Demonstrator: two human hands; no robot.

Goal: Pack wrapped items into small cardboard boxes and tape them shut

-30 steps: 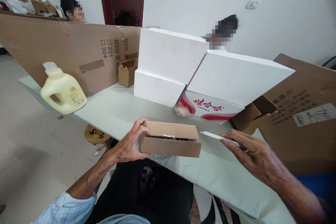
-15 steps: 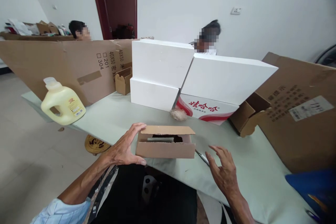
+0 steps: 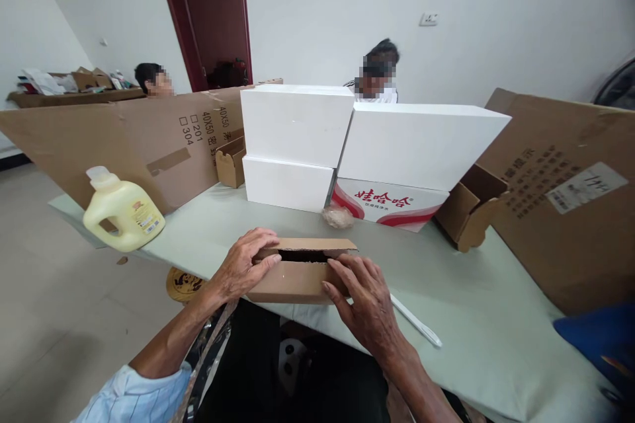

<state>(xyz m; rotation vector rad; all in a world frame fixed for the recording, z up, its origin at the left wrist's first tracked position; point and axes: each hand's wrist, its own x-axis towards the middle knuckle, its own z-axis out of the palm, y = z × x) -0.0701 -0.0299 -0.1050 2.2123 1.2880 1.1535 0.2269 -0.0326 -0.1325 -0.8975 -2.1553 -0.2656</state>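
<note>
A small brown cardboard box lies at the table's near edge, with a dark slot open along its top between two flaps. My left hand grips its left end, thumb over the top edge and fingers at the far flap. At the right end, my right hand is closed on the box, fingertips at the slot and thumb on the near side. The inside is too dark to make out. Just right of my right hand lies a slim white handle; its other end is hidden behind the hand.
White boxes are stacked at the back, beside a red-and-white printed carton. A crumpled clear plastic lump sits before them. Left stands a yellow detergent jug. Large cardboard panels flank the table. Two people sit beyond.
My right hand has moved left from over the white-handled tool onto the box's right end. My left fingers have closed further over the box. The view has shifted slightly.
</note>
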